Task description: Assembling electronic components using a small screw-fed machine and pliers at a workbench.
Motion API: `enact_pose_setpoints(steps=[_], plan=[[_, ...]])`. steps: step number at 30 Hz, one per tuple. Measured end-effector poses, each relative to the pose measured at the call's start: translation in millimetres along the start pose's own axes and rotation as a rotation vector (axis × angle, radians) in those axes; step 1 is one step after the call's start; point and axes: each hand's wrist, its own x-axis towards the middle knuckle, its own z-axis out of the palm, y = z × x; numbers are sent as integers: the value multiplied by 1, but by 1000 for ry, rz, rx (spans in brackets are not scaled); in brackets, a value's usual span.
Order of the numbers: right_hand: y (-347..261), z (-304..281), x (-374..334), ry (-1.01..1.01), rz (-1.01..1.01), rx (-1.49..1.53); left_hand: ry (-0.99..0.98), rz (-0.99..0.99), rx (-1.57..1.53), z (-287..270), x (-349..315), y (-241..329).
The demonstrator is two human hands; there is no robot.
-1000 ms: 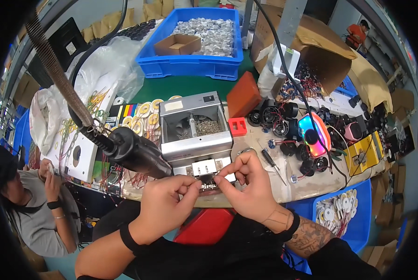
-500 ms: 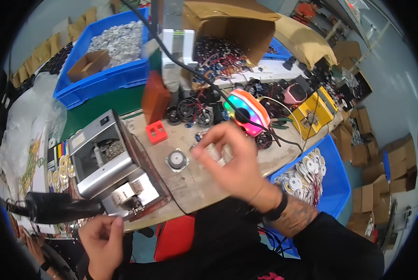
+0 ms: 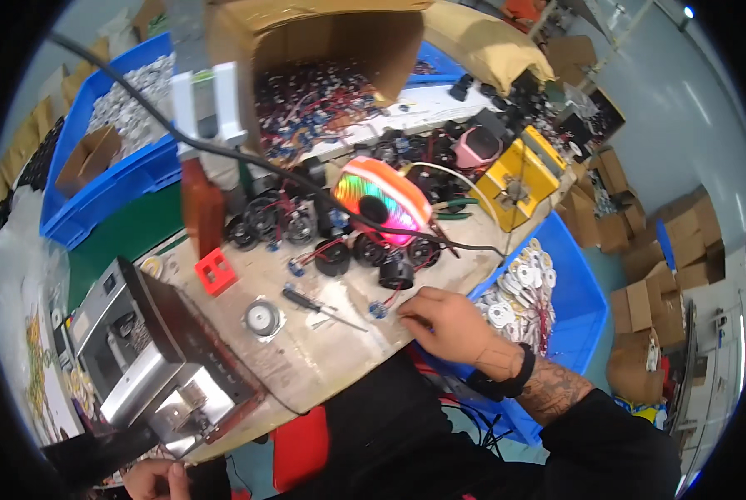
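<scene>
My right hand [image 3: 455,327] hovers at the worktable's near right edge, fingers curled together; whatever they pinch, if anything, is hidden. Just left of its fingertips lies a small blue circuit board [image 3: 379,309] with wires. Further left are a dark-handled screwdriver [image 3: 310,302] and a round grey speaker [image 3: 261,317] on a square frame. At the lower left edge of the picture is my left hand [image 3: 154,481], thumb and finger closed together. It is partly cut off, and its contents cannot be made out. A metal machine [image 3: 140,383] with a black cylindrical part [image 3: 98,454] stands beside it.
Behind the screwdriver are black speakers [image 3: 333,257], a lit orange-and-pink device [image 3: 381,200] and a yellow fixture [image 3: 506,187]. A black cable [image 3: 290,175] crosses above. Right of the table, a blue bin [image 3: 585,321] holds white discs [image 3: 515,304]. A red block [image 3: 215,272] stands left.
The view has shifted, so the table sits further left. My right hand has moved right and nearer, away from the speaker, uncovering the screwdriver. My left hand appears lower in the picture.
</scene>
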Motion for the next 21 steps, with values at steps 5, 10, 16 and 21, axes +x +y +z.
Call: enact_pose_setpoints(steps=[5, 10, 16, 21], plan=[[-2, 6, 8, -26, -67, 71, 63, -27, -6, -1, -5, -1], [-11, 4, 3, 29, 13, 48, 112, -4, -9, -7, -6, -1], [-54, 29, 51, 40, -261, 112, 421, -234, 40, -31, -47, -31], [-83, 68, 85, -36, -409, 129, 672, -331, -68, -31, -87, -55]])
